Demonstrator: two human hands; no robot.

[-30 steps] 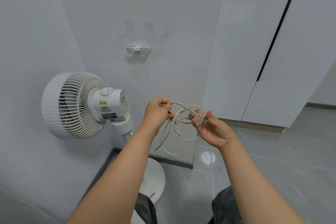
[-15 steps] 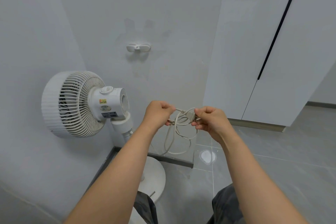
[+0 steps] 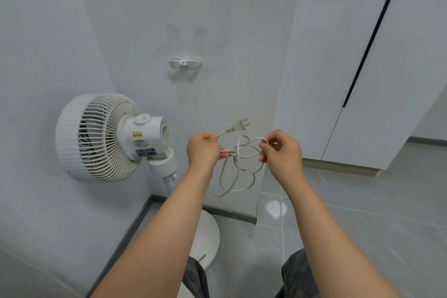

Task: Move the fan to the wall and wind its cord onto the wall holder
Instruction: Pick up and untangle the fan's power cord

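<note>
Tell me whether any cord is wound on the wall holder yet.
No: the wall holder is bare; the cord hangs looped between both hands.

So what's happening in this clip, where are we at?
A person is sorting out the fan's cord with both bare hands. The left hand pinches it near the plug, which sticks up free; the right hand holds a loop. The rest hangs in loose coils between them. The fan already stands in the corner by the wall, and the wall holder above is bare.
</note>
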